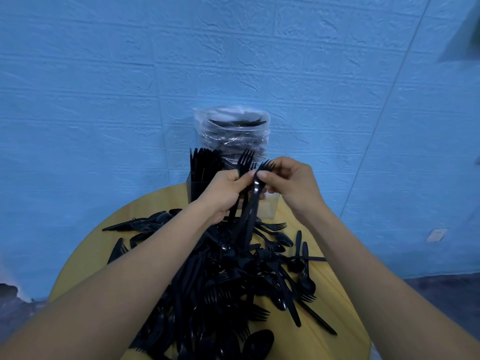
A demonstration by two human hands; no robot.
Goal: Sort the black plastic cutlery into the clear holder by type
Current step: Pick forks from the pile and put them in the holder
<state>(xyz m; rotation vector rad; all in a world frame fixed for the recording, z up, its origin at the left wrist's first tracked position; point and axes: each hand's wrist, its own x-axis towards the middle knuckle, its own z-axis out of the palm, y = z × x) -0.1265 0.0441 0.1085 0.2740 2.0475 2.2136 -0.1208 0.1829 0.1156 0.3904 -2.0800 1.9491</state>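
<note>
Knives (201, 165) fill the holder's (270, 207) left; both hands (223, 193) (293, 185) grip forks (246, 203); pile (228, 281) remains unsorted.

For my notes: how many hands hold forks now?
2. The left hand grips a bundle of forks; the right hand pinches one fork beside it, above the clear holder.

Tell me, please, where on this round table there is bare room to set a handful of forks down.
Bare wood shows on the table left of the clear holder, above the scattered spoons, and along the right rim near the loose fork. The middle is crowded by the cutlery pile.
</note>
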